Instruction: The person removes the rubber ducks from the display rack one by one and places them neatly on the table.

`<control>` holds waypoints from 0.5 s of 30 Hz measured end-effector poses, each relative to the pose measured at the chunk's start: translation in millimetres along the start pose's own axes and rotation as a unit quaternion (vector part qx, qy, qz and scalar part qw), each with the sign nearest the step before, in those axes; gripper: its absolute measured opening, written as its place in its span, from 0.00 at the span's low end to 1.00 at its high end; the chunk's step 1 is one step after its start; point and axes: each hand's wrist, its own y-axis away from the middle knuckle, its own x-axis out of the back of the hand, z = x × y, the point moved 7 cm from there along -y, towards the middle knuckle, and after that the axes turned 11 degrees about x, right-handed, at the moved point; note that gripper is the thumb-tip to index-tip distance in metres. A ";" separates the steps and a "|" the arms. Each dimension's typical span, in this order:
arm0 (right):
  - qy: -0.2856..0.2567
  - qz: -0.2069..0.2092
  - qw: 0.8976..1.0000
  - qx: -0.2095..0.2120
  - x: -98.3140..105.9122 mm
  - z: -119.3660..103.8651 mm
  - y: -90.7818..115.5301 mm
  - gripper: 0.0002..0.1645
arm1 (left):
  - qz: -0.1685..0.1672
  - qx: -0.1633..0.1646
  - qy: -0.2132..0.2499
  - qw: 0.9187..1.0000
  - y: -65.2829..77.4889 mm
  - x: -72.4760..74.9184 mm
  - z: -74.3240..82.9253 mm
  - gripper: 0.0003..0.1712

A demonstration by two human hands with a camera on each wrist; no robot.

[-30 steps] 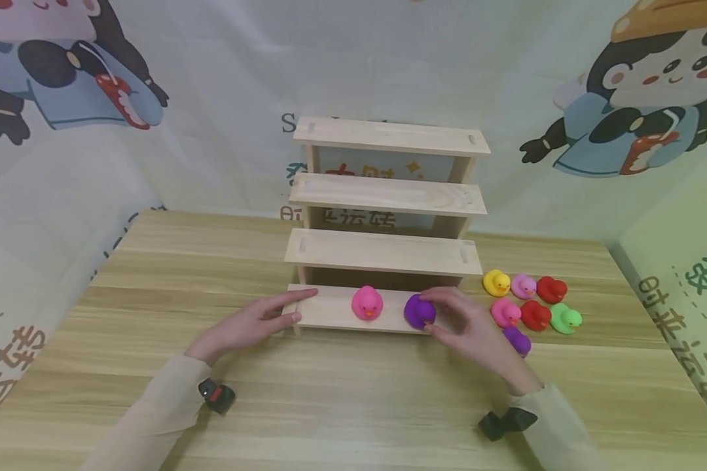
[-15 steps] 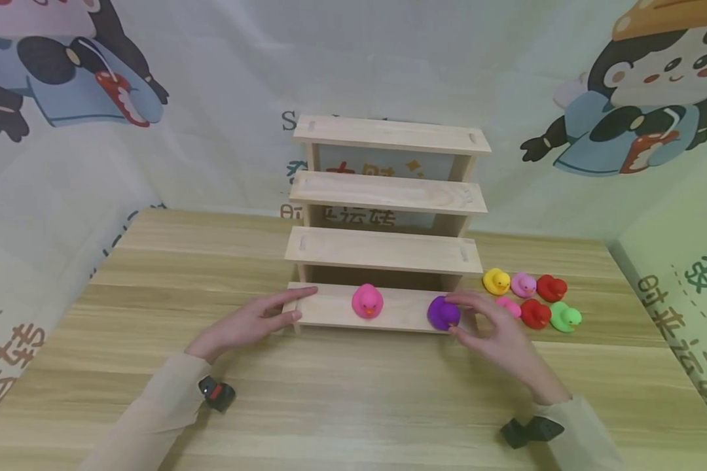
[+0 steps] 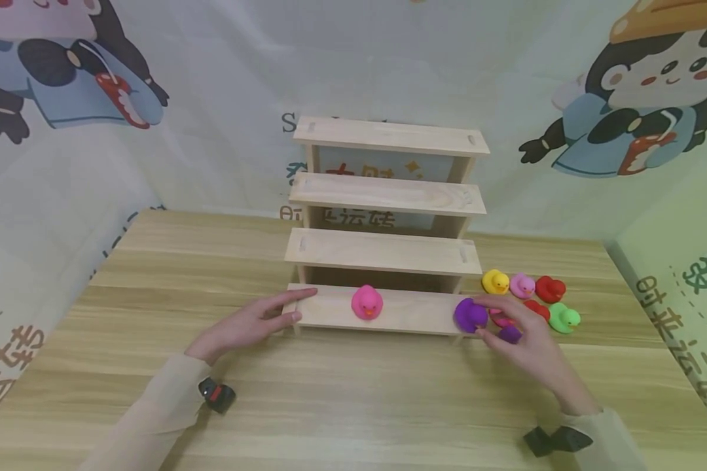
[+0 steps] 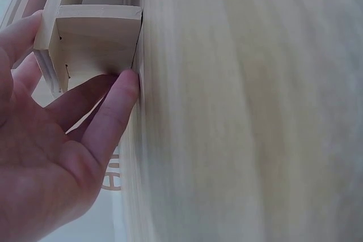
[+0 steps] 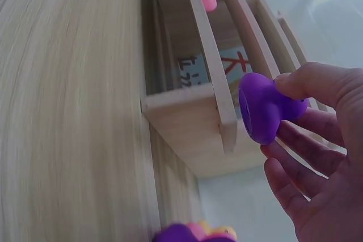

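Observation:
A tiered wooden rack [image 3: 383, 252] stands on the table; a bright pink rubber duck [image 3: 367, 303] sits mid-length on its lowest board [image 3: 409, 313]. My left hand [image 3: 244, 327] rests at that board's left end, its fingers [image 4: 116, 106] extended along the side panel in the left wrist view. Between thumb and fingers, my right hand [image 3: 530, 340] pinches a purple rubber duck [image 3: 470, 316] at the board's right end. In the right wrist view, this purple duck [image 5: 264, 106] is tilted, part of its underside showing; whether it touches the board I cannot tell.
Right of the rack lies a cluster of rubber ducks: yellow [image 3: 495, 282], lilac [image 3: 522, 286], red [image 3: 550, 288], green [image 3: 563, 318] and others. My right hand partly hides a second purple duck [image 3: 510, 334]. Behind the rack hangs a printed cloth [image 3: 224, 131].
My right hand has moved right with the purple duck, along the lowest board to its right end. The left hand and the pink duck on the board stay in place.

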 end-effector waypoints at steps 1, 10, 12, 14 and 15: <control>-0.005 0.001 1.000 -0.004 1.9 0.5 1.0 0.31 | 0.000 -0.002 0.000 1.000 0.1 -0.1 0.1 0.30; 0.038 0.003 0.999 -0.018 17.7 4.0 10.3 0.32 | 0.002 -0.008 -0.003 1.000 0.0 0.1 -0.4 0.29; 0.048 0.003 0.999 -0.018 20.5 4.2 11.5 0.32 | 0.002 -0.006 -0.003 1.000 0.1 0.4 -0.8 0.29; 0.047 0.003 0.999 -0.017 22.5 4.3 12.4 0.32 | 0.002 -0.003 -0.002 1.000 0.3 0.5 -1.4 0.29; 0.048 0.002 0.999 -0.015 23.6 3.9 12.8 0.32 | 0.001 -0.002 -0.002 1.000 0.5 0.4 -1.7 0.29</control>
